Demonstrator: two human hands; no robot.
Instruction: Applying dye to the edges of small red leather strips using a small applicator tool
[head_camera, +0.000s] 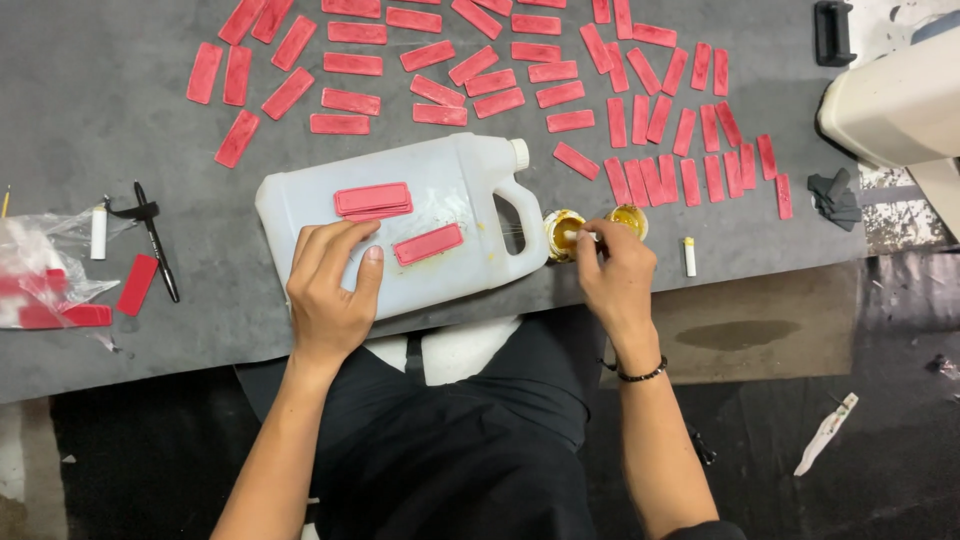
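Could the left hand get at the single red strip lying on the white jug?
Probably yes. The left hand rests on the white jug, and the single red strip lies just beside its fingertips with nothing between.

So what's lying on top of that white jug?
On the jug: a small stack of red strips, a single red strip, and the left hand. Anything beneath the hand is hidden.

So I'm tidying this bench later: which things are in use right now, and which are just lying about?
In use: white jug under the left hand; red strips on it; yellow-filled pots by the right hand.

Lying about: black pen, plastic bag, black clip, small white tube.
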